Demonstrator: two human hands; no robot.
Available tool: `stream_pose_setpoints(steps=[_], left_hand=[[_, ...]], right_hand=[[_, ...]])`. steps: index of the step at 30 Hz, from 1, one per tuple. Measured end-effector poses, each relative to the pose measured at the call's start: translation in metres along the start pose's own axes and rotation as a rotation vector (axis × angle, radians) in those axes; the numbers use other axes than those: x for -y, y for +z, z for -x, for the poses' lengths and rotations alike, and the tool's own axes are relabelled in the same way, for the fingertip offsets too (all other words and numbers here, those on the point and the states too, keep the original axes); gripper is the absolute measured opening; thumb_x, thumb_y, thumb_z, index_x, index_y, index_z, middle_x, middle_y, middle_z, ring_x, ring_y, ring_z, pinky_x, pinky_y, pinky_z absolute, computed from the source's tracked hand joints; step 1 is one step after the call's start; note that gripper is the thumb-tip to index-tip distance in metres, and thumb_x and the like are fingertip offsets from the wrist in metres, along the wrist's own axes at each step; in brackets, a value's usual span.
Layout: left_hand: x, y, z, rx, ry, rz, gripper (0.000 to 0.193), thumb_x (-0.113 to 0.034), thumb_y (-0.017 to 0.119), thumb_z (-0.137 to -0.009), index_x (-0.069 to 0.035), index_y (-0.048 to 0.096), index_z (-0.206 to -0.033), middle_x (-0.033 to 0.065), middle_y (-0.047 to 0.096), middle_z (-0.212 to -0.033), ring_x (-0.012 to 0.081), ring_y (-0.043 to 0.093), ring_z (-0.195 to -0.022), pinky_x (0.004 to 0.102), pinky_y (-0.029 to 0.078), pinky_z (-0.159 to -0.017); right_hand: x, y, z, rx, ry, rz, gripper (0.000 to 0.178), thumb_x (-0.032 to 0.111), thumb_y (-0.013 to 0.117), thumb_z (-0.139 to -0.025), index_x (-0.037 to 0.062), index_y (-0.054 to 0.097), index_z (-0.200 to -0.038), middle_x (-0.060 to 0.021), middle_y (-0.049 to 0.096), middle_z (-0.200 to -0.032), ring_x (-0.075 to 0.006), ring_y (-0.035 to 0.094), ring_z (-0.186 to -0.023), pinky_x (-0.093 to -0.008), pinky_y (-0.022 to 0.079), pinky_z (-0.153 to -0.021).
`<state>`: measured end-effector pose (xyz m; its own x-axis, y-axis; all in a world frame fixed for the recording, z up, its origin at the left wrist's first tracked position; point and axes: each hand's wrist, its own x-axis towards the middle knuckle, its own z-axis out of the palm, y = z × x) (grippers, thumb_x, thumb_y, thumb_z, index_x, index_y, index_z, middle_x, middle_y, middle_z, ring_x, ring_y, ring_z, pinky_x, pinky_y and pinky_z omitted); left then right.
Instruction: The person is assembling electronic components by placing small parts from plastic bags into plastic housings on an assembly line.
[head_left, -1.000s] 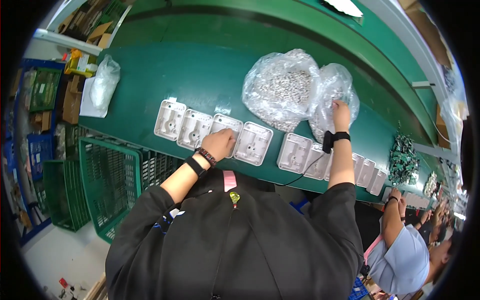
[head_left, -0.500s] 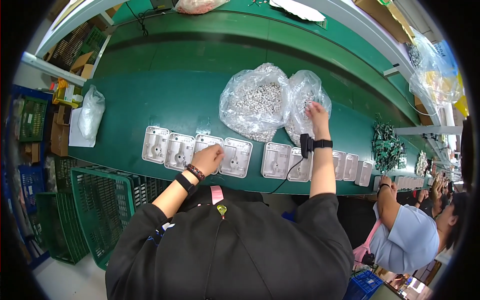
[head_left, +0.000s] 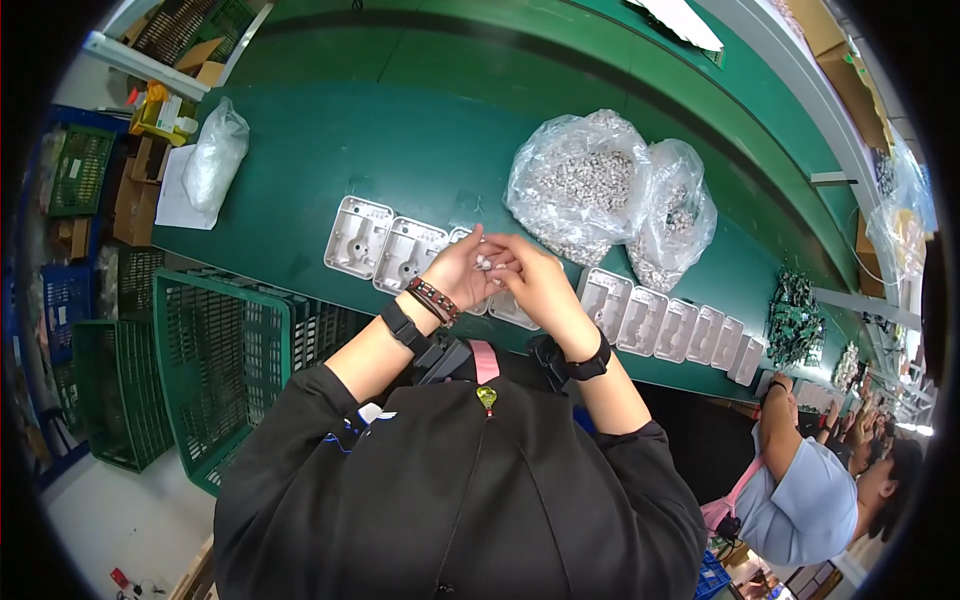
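In my cupped left hand (head_left: 455, 274), several small white plastic parts (head_left: 484, 263) lie on the palm. My right hand (head_left: 538, 288) meets it from the right, its fingertips bent together over those parts; what they pinch is too small to make out. Both hands are above a row of white rectangular plastic housings. Two of these, an outer housing (head_left: 358, 238) and its neighbour (head_left: 408, 252), stand left of my hands, open side up. Others underneath are partly hidden by my hands. To the right, the row goes on with another housing (head_left: 605, 302) and several more.
Beyond my hands stand a large clear bag (head_left: 580, 180) of small white parts and a smaller bag (head_left: 674, 215). A filled plastic bag (head_left: 215, 155) lies at the table's left. Green crates (head_left: 220, 370) stand below left. Dark green parts (head_left: 795, 320) are heaped near a co-worker (head_left: 810, 480) at right.
My right hand has come back from the smaller bag to my left hand. The left hand has lifted off the housings and turned palm up. The whole view has shifted and tilted.
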<state>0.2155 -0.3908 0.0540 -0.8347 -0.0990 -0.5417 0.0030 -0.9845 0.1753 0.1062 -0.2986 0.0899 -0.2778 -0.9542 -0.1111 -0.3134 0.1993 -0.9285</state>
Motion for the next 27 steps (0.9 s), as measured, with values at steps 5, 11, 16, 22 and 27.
stream_pose_setpoints(steps=[5,11,16,22,27], left_hand=[[-0.008,-0.006,0.013,-0.181,0.003,-0.004,0.031,-0.034,0.041,-0.09,-0.004,0.05,-0.095,0.0015,0.053,-0.08,0.0121,0.052,-0.069,0.0242,0.045,-0.063],[-0.015,-0.051,0.021,0.132,-0.014,-0.179,0.023,-0.026,0.045,-0.089,-0.005,0.051,-0.096,-0.0036,0.045,-0.067,0.0059,0.042,-0.057,0.0185,0.033,-0.05],[-0.017,-0.044,0.034,-0.041,0.066,-0.938,0.026,-0.029,0.05,-0.087,-0.004,0.05,-0.094,-0.0041,0.042,-0.063,0.0049,0.037,-0.051,0.0185,0.03,-0.047],[-0.012,-0.061,0.035,-0.002,-0.008,-0.576,0.023,-0.031,0.052,-0.086,-0.008,0.049,-0.088,-0.0054,0.038,-0.06,0.0035,0.032,-0.047,0.0184,0.029,-0.044],[-0.004,-0.071,0.029,-0.127,0.053,-0.461,0.022,-0.031,0.051,-0.087,-0.01,0.046,-0.081,-0.0059,0.038,-0.06,0.0033,0.032,-0.047,0.0183,0.028,-0.044]], right_hand=[[0.011,0.009,0.001,-0.121,-0.024,0.042,0.028,-0.006,0.054,-0.072,0.0012,0.054,-0.099,-0.0111,0.057,-0.084,-0.0232,0.058,-0.074,-0.0278,0.046,-0.066],[0.005,0.02,0.003,-0.136,0.073,0.067,0.038,-0.008,0.055,-0.071,0.0012,0.052,-0.107,-0.0084,0.057,-0.087,-0.0132,0.056,-0.077,-0.0251,0.046,-0.066],[-0.005,0.03,0.0,0.046,0.163,-0.249,0.038,-0.004,0.057,-0.072,0.0029,0.052,-0.109,-0.0052,0.057,-0.086,-0.0101,0.054,-0.077,-0.023,0.043,-0.064],[-0.02,0.049,0.001,0.02,0.207,-0.161,0.034,0.0,0.058,-0.073,0.0049,0.053,-0.107,-0.0024,0.056,-0.084,-0.0097,0.053,-0.077,-0.0202,0.038,-0.061],[-0.039,0.068,0.002,-0.08,0.089,-0.065,0.022,0.002,0.057,-0.076,0.004,0.054,-0.097,-0.0011,0.056,-0.083,-0.0095,0.051,-0.077,-0.0211,0.039,-0.062]])
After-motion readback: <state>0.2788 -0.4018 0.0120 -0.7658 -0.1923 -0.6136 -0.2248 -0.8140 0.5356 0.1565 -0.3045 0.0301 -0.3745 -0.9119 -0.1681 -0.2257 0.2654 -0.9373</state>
